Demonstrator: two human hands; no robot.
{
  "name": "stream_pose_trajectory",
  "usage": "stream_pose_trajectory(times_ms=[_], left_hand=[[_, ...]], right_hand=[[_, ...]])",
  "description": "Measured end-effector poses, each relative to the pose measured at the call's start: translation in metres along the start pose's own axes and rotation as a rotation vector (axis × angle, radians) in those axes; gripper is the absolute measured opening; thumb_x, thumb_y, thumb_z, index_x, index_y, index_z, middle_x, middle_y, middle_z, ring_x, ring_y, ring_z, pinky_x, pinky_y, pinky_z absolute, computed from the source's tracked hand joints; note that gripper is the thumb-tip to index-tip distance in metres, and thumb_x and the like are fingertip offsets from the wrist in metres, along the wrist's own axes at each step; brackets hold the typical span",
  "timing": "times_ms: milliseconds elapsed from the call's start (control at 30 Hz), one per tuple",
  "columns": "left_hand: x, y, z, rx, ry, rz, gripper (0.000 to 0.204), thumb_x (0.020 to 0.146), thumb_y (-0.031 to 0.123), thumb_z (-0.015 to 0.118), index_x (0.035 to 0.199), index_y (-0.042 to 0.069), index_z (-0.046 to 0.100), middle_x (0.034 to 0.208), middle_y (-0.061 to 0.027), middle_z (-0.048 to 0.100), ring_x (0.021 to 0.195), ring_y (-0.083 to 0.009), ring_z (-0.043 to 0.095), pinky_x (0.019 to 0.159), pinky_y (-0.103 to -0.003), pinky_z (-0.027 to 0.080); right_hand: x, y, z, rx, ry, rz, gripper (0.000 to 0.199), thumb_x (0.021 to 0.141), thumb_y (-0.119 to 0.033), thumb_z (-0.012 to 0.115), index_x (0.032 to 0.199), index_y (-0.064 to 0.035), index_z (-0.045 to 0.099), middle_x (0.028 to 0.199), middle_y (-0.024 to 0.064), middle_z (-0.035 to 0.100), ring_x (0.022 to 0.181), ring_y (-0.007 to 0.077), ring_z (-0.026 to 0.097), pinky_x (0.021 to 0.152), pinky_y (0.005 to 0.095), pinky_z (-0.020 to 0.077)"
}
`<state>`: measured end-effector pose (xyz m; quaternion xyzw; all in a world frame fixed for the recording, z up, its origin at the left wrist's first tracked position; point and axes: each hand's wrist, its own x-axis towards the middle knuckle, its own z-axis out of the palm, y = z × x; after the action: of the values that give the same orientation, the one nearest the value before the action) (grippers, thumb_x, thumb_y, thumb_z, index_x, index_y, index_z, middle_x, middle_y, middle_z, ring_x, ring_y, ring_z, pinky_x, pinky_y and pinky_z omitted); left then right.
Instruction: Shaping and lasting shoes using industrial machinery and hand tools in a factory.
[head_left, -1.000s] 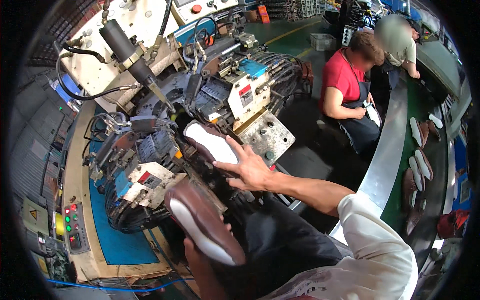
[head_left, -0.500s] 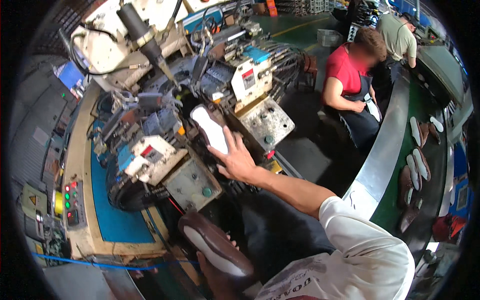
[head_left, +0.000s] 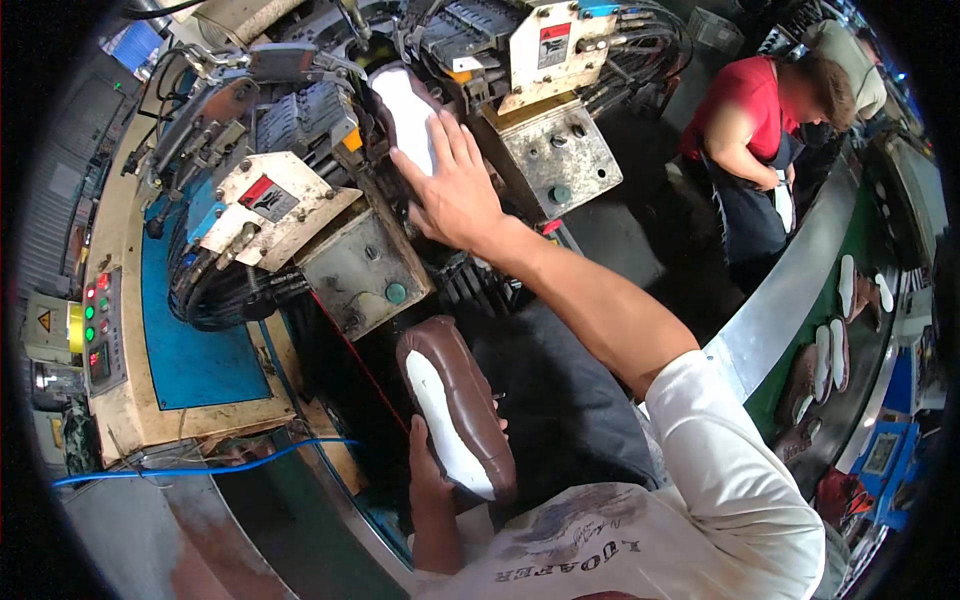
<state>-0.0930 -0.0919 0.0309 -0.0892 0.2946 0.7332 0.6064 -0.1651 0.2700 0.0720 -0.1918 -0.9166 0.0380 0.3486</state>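
Note:
My right hand [head_left: 455, 190] reaches forward to a brown shoe upper [head_left: 403, 107] with a white insole facing up, set toe-first in the machine. The thumb lies along the left edge and the fingers lie across the right, gripping its rear part. Low in the middle, my left hand [head_left: 430, 461] grips a second brown shoe upper [head_left: 455, 400] on its form, its white bottom partly turned to view. That shoe hides most of the left fingers; a few fingertips show past its right side.
The machine has two white metal guards [head_left: 262, 205] and grey control boxes [head_left: 560, 160]. A button panel [head_left: 103, 325] stands at left, near a blue hose [head_left: 230, 462]. At right, a conveyor [head_left: 770, 400] carries several shoe uppers, and a co-worker in red [head_left: 745, 115] holds a white-bottomed piece.
The view has shifted, so the machine sits higher in the picture. My left hand's shoe has risen and turned more upright. My right hand stays on the shoe in the machine.

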Motion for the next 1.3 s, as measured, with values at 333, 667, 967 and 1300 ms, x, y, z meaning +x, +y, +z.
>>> stream_pose_trajectory(times_ms=[333,667,967,1300], left_hand=[[0.069,0.017,-0.009,0.011,0.039,-0.101,0.094,0.106,0.067,0.054,0.169,0.003,0.030,0.157,-0.0310,0.052,0.135,-0.0519,0.061,0.112,-0.065,0.052],[0.098,0.026,0.017,0.156,0.036,-0.065,0.090,0.107,0.068,0.050,0.167,0.003,0.033,0.149,-0.0297,0.060,0.127,-0.0477,0.068,0.106,-0.062,0.058],[0.118,0.048,0.030,0.329,0.107,0.264,0.092,0.102,0.066,0.056,0.166,0.005,0.032,0.157,-0.0303,0.051,0.139,-0.0489,0.058,0.114,-0.064,0.053],[0.114,-0.002,0.054,0.556,0.022,0.351,0.073,0.107,0.050,0.053,0.161,0.002,0.043,0.150,-0.0200,0.061,0.135,-0.0335,0.065,0.114,-0.049,0.053]], right_hand=[[0.084,0.017,0.042,-0.096,0.011,0.025,0.073,0.090,-0.039,0.077,0.158,-0.0187,0.058,0.162,0.0401,0.040,0.158,0.0551,0.029,0.130,0.0619,0.0243],[0.102,-0.001,0.037,-0.065,0.042,0.076,0.067,0.093,-0.038,0.074,0.155,-0.0177,0.059,0.163,0.0428,0.038,0.158,0.0572,0.029,0.131,0.0646,0.0214],[0.013,0.011,-0.030,0.510,-0.037,0.058,0.066,0.098,-0.033,0.073,0.156,-0.0065,0.054,0.153,0.0348,0.048,0.142,0.0539,0.048,0.119,0.0539,0.0437],[-0.246,-0.058,-0.114,1.492,-0.401,0.811,0.096,0.111,-0.059,0.056,0.172,0.0037,0.018,0.167,0.0329,0.039,0.155,0.0392,0.042,0.127,0.0452,0.0373]])
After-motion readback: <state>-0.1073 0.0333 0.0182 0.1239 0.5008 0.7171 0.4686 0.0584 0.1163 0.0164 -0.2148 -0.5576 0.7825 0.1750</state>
